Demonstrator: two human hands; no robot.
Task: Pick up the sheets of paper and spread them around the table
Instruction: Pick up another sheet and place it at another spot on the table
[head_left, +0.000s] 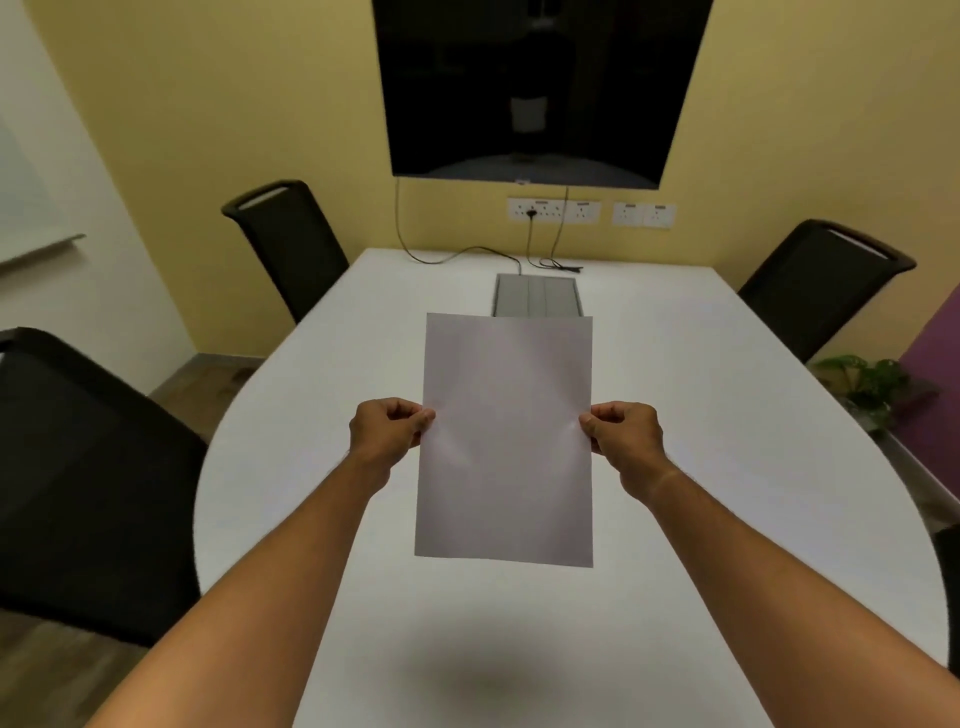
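You are pinching the sheets of paper (506, 441) with both hands, left hand (387, 428) and right hand (623, 434), above the surface (701, 415); keep them level while peeling one off.

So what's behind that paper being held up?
Behind the paper, held by the left hand and right hand, lie the white table and the grey floor box; its near edge is covered.
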